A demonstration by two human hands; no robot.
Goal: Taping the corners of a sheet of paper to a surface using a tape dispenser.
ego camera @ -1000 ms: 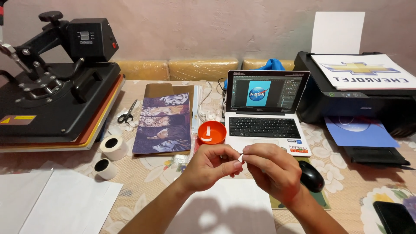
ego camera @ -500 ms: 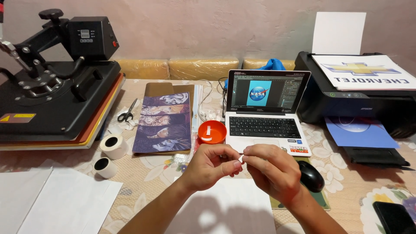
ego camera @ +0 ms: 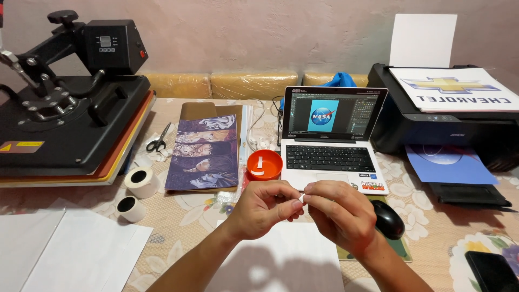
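- Paper, a white sheet [ego camera: 281,265], lies nearest on the flowered tablecloth [ego camera: 189,216], right under both forearms.
- Above that sheet the left hand [ego camera: 265,210] and right hand [ego camera: 338,213] meet, fingertips touching; between them they pinch a tiny white piece [ego camera: 303,198], thumb and forefinger of each hand closed on it. What the piece is, I cannot tell.
- Just beside the right hand sits a black mouse [ego camera: 387,219] on a green mat.
- Left of the hands lie more white sheets [ego camera: 65,254] and two rolls of tape [ego camera: 141,181], standing near each other.
- Beyond the hands stands an orange bowl [ego camera: 264,165], touching the front-left corner of a white laptop [ego camera: 330,157] whose screen is lit.
- Beside the bowl lies a dark printed strip with drawn faces [ego camera: 204,151]; scissors [ego camera: 158,140] rest to its left.
- Far left stands a black heat press [ego camera: 65,108], its upper plate raised.
- Far right stands a black printer [ego camera: 443,124], with a printed sheet on top and a blue sheet [ego camera: 448,165] in its tray.
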